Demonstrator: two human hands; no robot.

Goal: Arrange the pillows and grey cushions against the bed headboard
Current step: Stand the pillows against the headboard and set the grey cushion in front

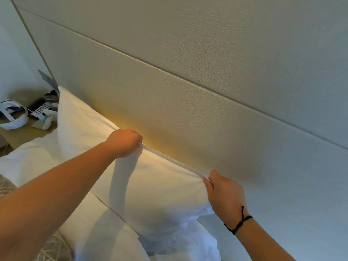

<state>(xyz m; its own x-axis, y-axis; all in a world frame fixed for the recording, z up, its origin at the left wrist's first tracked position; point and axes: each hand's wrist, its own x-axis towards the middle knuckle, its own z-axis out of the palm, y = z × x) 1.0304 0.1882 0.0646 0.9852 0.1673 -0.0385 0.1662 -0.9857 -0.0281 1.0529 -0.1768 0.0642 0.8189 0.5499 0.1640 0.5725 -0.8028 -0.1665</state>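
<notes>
Hands pinch the pillow's [150,185] top edge: your left hand [125,143] mid-frame, your right hand [225,196] lower right. It stands against the headboard [188,110].

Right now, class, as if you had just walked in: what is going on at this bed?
A person is setting a plump white fabric pillow upright against the padded beige fabric headboard. The left hand grips the pillow's top edge near its middle, and the right hand, with a black cord bracelet at the wrist, pinches the top right corner. More white bedding lies below. No grey cushions are in view.
</notes>
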